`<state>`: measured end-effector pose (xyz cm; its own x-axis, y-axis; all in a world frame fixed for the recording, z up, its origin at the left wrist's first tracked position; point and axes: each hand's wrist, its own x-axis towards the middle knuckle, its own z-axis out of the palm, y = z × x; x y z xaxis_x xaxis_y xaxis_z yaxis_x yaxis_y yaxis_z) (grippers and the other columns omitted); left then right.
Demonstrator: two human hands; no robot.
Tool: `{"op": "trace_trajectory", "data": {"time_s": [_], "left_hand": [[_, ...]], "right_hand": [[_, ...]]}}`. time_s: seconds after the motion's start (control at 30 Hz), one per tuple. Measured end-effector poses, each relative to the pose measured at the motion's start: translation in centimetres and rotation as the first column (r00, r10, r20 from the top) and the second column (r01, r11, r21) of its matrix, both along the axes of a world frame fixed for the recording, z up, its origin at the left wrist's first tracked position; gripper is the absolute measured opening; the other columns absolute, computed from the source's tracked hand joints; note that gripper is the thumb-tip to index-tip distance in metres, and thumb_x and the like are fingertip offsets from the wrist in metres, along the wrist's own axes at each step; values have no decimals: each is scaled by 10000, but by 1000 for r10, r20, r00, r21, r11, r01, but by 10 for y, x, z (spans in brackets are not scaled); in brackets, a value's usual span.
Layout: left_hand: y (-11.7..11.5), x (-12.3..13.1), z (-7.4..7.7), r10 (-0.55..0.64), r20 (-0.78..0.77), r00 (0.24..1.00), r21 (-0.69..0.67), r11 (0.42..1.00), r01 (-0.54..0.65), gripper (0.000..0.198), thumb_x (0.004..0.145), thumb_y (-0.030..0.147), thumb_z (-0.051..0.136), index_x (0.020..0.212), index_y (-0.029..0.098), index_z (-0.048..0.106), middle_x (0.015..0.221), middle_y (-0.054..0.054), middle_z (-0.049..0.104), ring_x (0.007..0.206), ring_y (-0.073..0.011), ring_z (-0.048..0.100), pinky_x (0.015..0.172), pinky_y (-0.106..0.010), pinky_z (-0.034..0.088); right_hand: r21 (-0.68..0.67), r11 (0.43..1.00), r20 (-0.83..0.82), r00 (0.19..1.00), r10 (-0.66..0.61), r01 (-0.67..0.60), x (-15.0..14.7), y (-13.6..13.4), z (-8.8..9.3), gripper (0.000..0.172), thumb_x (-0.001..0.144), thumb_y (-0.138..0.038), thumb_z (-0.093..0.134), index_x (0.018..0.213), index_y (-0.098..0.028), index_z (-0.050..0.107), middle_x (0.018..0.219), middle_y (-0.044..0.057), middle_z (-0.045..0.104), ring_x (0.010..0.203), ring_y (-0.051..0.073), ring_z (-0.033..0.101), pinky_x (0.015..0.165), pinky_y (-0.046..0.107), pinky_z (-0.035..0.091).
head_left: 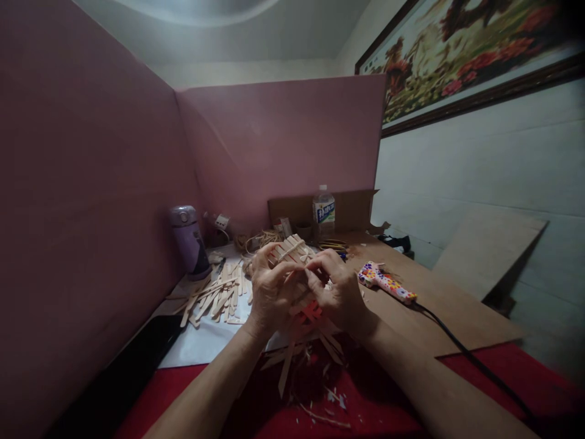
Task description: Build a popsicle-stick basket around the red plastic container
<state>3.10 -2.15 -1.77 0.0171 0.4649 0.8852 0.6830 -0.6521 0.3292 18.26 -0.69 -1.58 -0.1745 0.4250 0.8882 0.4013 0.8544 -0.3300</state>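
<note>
centre: left hand (269, 289) grips a stick assembly (291, 246), apparently part-built, slats already joined; right hand (337, 289) meets it, grip unclear; loose sticks (218, 299), left of centre, lie unused.

The craft-stick piece (292, 246) sits between the left hand (273, 289) and the right hand (337, 289). To its left, a pile of craft sticks (222, 297) lies on a paper sheet (194, 350), with a flask (189, 241) standing just behind the pile. Behind the hands come a twine bundle (269, 236) and, farther right, a plastic bottle (324, 213) before some cardboard (292, 212) (a partition (283, 140) rises behind it all). On the right, a hot glue gun (388, 284) lies on a board (457, 323), its cord (470, 355) trailing toward the near right corner. Loose sticks (286, 369) lie on the cloth (183, 396), nearest the person
</note>
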Motion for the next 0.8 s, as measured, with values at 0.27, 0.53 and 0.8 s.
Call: {"op": "trace_trajectory", "data": {"time_s": [0.27,0.53,0.8], "left_hand": [[5,-3,-3,4,14,1000,-4,1000,-4,111,844,231,612,848,257,719,1260,-55,440,1181,-244,467,989,-413,394],[1,-1,-1,3,9,1000,7,1000,-3,118,847,224,610,848,263,722,1265,-54,445,1189,-252,452,995,-436,383],[0,-1,1,-10,-9,1000,0,1000,10,126,828,190,626,828,267,726,1279,-48,444,1181,-258,457,988,-444,387]], "right_hand": [[-11,998,-46,997,64,-65,2,-1,2,95,832,-109,506,851,-193,545,844,39,536,753,166,518,660,285,421],[-9,1000,-25,999,22,-22,0,0,2,117,811,-85,512,812,-196,551,807,28,514,730,161,505,648,281,404],[-6,1000,-30,1000,8,-8,0,0,2,110,807,-90,509,785,-195,537,786,22,513,696,151,503,626,272,399]]}}
